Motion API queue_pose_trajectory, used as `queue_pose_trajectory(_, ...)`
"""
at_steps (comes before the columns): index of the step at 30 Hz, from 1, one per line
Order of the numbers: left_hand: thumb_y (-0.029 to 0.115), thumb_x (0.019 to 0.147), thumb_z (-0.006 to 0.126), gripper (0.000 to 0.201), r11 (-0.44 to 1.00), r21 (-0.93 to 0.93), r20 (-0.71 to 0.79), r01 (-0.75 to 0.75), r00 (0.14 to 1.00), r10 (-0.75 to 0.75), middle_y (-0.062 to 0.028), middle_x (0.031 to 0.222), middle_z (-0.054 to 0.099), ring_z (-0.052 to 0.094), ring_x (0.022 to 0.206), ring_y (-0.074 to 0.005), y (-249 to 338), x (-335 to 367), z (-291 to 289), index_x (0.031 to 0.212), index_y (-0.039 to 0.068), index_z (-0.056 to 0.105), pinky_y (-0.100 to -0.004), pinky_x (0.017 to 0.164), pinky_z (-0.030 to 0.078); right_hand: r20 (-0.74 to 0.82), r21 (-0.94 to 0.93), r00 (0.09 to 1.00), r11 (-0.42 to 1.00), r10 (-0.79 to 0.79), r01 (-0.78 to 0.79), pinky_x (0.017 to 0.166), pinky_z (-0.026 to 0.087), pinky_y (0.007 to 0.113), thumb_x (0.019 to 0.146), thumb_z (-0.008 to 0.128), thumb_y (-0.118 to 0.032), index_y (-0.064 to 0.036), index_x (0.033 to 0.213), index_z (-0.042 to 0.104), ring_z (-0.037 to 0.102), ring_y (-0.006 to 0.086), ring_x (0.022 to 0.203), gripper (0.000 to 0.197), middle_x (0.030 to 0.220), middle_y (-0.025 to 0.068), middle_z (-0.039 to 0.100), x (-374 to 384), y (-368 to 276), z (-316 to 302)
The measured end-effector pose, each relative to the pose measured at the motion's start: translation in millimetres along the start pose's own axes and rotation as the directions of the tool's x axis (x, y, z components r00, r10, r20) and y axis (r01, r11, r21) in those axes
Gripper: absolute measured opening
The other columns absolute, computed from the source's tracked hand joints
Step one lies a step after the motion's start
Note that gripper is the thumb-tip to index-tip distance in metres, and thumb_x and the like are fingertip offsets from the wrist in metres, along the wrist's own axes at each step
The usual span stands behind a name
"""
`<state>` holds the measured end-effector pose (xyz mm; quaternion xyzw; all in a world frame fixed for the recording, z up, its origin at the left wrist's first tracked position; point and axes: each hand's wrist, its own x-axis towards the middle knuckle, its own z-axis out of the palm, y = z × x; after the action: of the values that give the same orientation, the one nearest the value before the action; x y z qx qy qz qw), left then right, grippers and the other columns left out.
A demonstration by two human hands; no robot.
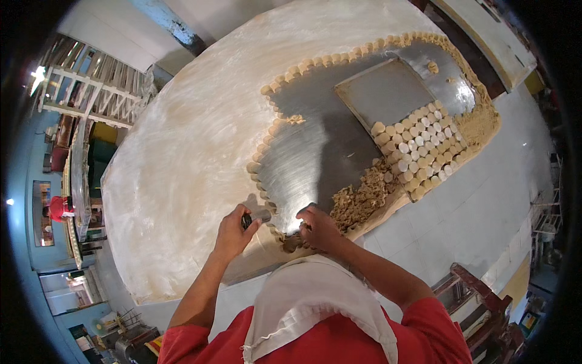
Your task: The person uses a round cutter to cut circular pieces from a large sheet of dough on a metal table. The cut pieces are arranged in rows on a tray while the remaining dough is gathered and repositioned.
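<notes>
Your left hand [231,232] grasps the metal tube [262,216] | tube's long axis nearly sideways, bare end pointing right | at scalloped edge of the dough sheet [182,164] | your right hand [319,229]: fingers curled, grasp unclear

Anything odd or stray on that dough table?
Minor strays: one dough lump lies on the metal tabletop right of the tray's far corner, and another scrap at the dough sheet's scalloped edge. Both look odd because they're apart from the main scrap heap beside the tray.
</notes>
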<state>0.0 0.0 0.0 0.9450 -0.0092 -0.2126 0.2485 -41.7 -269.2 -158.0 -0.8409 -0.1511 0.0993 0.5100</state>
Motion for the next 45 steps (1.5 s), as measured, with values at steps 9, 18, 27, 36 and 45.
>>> queue_pose_trajectory(9,0.026,0.095,0.077,0.038,0.943,0.309,0.183,-0.124,0.981,0.069,-0.0234,0.091,0.071,0.073,0.089,-0.0473,23,44,7,0.116,0.003,0.055,-0.0565,0.079,0.058,0.008,-0.141,1.0,0.99,-0.01,0.011,0.101,0.052,0.05,0.088,0.076,-0.018,-0.0068,0.125,0.066,0.065,0.0346,0.113,0.04,0.123,0.0118,0.063,23,-24,-8)
queue_pose_trajectory(18,0.02,0.085,0.08,0.035,0.949,0.229,0.029,-0.215,0.976,0.215,-0.0238,0.099,0.072,0.069,0.1,-0.0469,-5,53,43,0.111,0.005,0.062,-0.0569,0.088,0.055,0.171,-0.401,0.907,0.814,-0.384,0.42,0.088,0.052,0.047,0.084,0.074,-0.02,-0.0059,0.1,0.07,0.067,0.0321,0.098,0.022,0.097,0.0121,0.064,46,-21,41)
queue_pose_trajectory(27,-0.003,0.074,0.08,0.034,0.948,-0.235,-0.312,-0.213,0.941,0.134,-0.0152,0.097,0.06,0.062,0.087,-0.0342,-8,24,73,0.1,0.003,0.059,-0.0426,0.082,0.051,0.287,-0.059,0.958,0.998,-0.005,0.023,0.111,0.046,0.053,0.091,0.077,-0.032,-0.0005,0.154,0.054,0.058,0.0428,0.131,0.074,0.138,0.0238,0.059,-6,-11,-13)
queue_pose_trajectory(36,0.016,0.099,0.08,0.066,-0.08,-0.991,0.091,0.105,0.983,0.161,-0.0142,0.113,0.068,0.07,0.078,-0.0204,42,-10,65,0.152,0.003,0.043,-0.0292,0.057,0.061,0.189,0.887,0.973,0.401,0.135,-0.228,0.097,0.057,0.03,0.11,0.065,-0.045,-0.0044,0.159,0.049,0.07,0.013,0.109,0.065,0.123,0.0034,0.066,-13,-34,-49)
queue_pose_trajectory(45,0.009,0.09,0.082,0.077,0.49,-0.81,-0.249,-0.321,0.946,0.208,-0.0118,0.117,0.064,0.067,0.095,-0.021,150,-51,20,0.157,0.004,0.044,-0.0329,0.082,0.061,0.248,0.96,0.961,0.162,-0.125,-0.227,0.105,0.057,0.031,0.115,0.057,-0.034,-0.005,0.164,0.041,0.069,0.0156,0.122,0.059,0.132,0.0031,0.063,-38,-82,-139)
